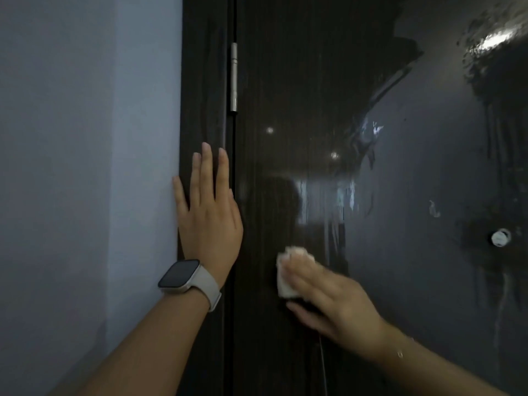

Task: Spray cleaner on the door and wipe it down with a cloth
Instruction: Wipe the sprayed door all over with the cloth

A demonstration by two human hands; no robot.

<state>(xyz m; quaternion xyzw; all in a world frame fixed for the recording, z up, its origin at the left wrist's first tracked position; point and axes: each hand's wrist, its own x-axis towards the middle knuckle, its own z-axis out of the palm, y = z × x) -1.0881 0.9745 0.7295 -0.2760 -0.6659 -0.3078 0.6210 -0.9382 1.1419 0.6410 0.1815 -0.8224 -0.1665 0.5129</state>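
A dark, glossy door (300,95) fills the middle and right of the view, wet with streaks and droplets of cleaner toward the right. My right hand (334,298) presses a small white cloth (285,281) flat against the door's lower middle; the hand is blurred. My left hand (208,212), with a pale smartwatch on the wrist, lies flat and open on the dark door frame (200,81), fingers pointing up. No spray bottle is in sight.
A pale blue-grey wall (85,167) stands to the left of the frame. A silver hinge (234,78) sits on the door's left edge. A small round silver fitting (500,238) is on the door at the right.
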